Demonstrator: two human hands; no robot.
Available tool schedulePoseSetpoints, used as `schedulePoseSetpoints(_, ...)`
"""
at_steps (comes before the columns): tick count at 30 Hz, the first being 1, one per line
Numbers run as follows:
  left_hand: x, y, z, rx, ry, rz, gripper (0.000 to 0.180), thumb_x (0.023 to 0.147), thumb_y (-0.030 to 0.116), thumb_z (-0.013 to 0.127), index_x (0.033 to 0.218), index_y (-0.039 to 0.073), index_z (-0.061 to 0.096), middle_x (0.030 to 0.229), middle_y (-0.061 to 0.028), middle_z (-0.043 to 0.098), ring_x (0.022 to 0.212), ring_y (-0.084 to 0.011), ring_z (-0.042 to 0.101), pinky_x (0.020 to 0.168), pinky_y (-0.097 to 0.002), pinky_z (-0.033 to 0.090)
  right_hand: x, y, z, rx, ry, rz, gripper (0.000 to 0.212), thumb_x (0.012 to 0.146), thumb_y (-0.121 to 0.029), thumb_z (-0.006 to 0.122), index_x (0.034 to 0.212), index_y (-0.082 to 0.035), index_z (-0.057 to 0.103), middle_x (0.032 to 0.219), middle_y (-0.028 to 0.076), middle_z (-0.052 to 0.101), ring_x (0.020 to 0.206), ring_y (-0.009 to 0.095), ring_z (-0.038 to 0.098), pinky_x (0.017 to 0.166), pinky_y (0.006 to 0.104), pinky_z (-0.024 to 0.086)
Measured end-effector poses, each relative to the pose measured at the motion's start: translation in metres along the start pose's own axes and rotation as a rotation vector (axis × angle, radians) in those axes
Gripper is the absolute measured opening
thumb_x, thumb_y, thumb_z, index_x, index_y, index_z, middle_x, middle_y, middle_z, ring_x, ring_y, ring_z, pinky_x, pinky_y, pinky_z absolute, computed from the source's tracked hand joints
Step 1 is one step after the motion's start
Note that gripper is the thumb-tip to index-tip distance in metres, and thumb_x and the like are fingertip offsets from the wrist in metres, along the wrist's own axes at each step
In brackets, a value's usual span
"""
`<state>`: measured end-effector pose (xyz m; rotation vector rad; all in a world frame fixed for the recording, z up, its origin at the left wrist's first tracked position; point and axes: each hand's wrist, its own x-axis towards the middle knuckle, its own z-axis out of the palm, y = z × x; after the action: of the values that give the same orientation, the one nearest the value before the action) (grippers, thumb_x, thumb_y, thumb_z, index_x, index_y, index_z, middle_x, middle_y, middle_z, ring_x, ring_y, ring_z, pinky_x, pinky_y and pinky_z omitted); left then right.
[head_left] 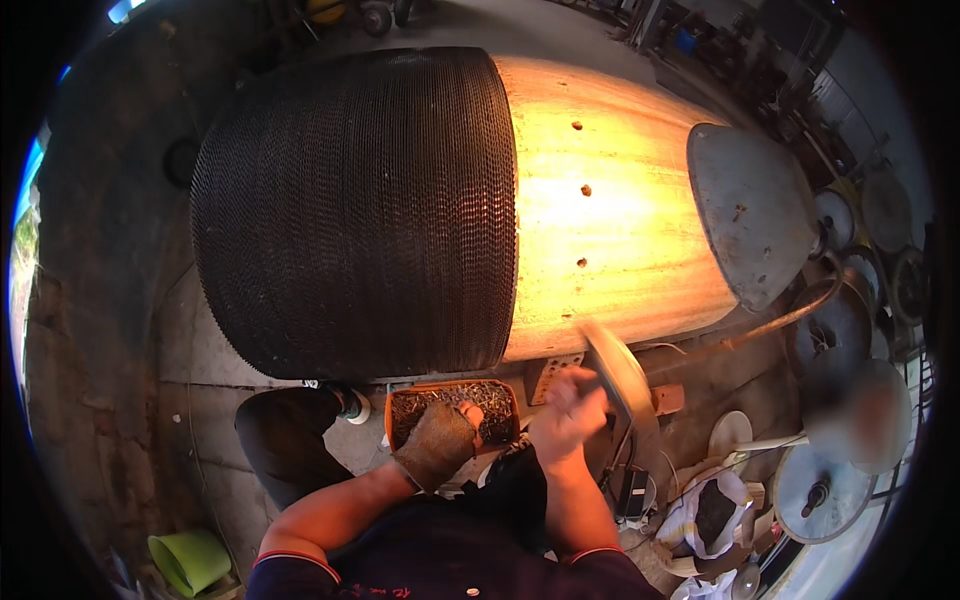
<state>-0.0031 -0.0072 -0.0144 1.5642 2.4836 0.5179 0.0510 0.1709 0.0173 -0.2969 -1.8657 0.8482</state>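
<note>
My left hand (440,445), in a worn brown glove with bare fingertips showing, reaches into an orange tray (512,398) of small dark metal pieces (408,404). Its fingers are curled together; what lies between them is hidden. My bare right hand (568,425) is raised to the right of the tray, its fingers partly curled and blurred. Next to it stands a curved pale band-like thing (622,378); contact cannot be made out. Beyond both hands lies a large drum, with rows of dark toothed strips (355,210) on its left and brightly lit bare wood (610,220) on its right.
A grey end cap (750,210) closes the drum's right end. Several round discs (822,495) stand at the right, near a white sack (715,510). A reddish block (668,399) and a perforated block (553,380) sit below the drum. A green bucket (190,562) stands lower left.
</note>
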Motion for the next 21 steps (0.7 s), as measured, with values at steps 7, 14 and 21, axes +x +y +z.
schedulePoseSetpoints(7,0.017,0.001,-0.034,-0.199,0.597,0.013,0.030,0.080,-0.001,0.069,0.101,0.007,0.049,0.090,-0.0125,0.061,0.072,-0.0313,0.062,0.078,-0.0478,0.051,-0.009,-0.002,-0.009,0.001,-0.144,0.165,0.023,0.100,-0.009,0.059,0.115,0.008,0.061,0.102,0.025,0.072,0.084,0.035,0.074,0.076,0.0372,0.058)
schedulePoseSetpoints(14,0.083,-0.066,-0.125,0.324,1.072,0.362,0.052,0.074,-0.010,0.066,0.122,0.004,0.052,0.110,-0.0126,0.059,0.094,-0.0309,0.062,0.090,-0.0475,0.051,0.005,0.000,0.001,-0.175,-0.297,0.251,0.013,0.101,-0.006,0.059,0.109,0.003,0.059,0.074,0.018,0.064,0.060,0.030,0.063,0.059,0.0373,0.052)
schedulePoseSetpoints(21,0.102,-0.086,-0.145,0.415,1.031,0.311,0.042,0.078,-0.002,0.071,0.118,0.004,0.062,0.110,-0.0112,0.060,0.099,-0.0299,0.062,0.093,-0.0503,0.051,0.011,0.003,0.008,-0.247,-0.328,0.260,0.024,0.099,-0.012,0.064,0.116,0.004,0.061,0.088,0.023,0.068,0.072,0.035,0.071,0.063,0.0430,0.055)
